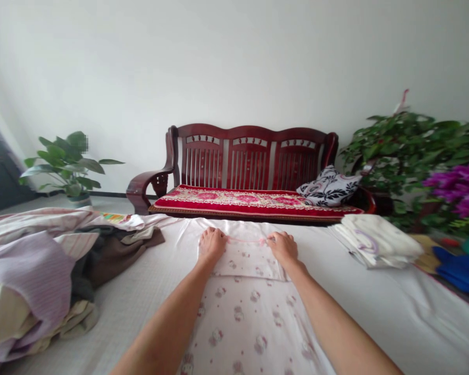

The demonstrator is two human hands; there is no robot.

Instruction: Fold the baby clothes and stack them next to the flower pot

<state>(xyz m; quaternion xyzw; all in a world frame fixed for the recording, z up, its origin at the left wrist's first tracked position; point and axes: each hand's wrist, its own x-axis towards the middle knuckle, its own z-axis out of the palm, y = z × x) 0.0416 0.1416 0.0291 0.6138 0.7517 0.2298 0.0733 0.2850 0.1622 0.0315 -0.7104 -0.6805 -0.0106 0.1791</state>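
Note:
A white garment [237, 315] with a small cartoon print lies flat in front of me, its far part folded back over itself. A pink trim runs along the far edge of the fold. My left hand [213, 244] grips the fold near its far left corner, with its fingers curled onto the cloth. At the far right corner my right hand [283, 246] pinches the same edge near the pink trim. The fingertips of both hands are partly hidden. Both forearms reach over the garment's sides.
A heap of loose clothes [42, 276] lies at the left on the white sheet [359, 297]. To the right are a folded white stack [379, 239] and blue cloth [459, 268]. Beyond stand a wooden bench [248, 159] with a cushion [330, 186], and potted plants [72, 164].

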